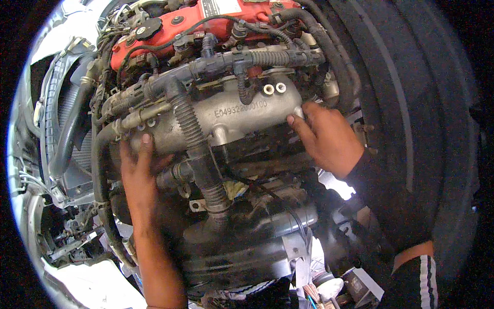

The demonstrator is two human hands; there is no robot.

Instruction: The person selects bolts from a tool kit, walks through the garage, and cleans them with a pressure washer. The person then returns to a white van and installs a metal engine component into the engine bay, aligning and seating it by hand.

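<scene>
A silvery cast-metal intake manifold (252,114) lies along the side of the engine, below the red valve cover (200,23). My left hand (139,167) is at its left end, with fingertips pressed up against the metal and the thumb partly hidden beneath. At the opposite end, my right hand (332,136) pinches the manifold's corner between thumb and fingers; some of those fingers are hidden behind it. A ribbed black hose (188,121) crosses in front of the manifold, between my hands. The manifold's rear side cannot be seen.
A black wiring conduit (221,64) runs above the manifold. Below sits a large black rounded housing (242,252) with a metal bracket (294,247). To the left stands the radiator (80,134); a dark ribbed panel (406,103) rises at the right.
</scene>
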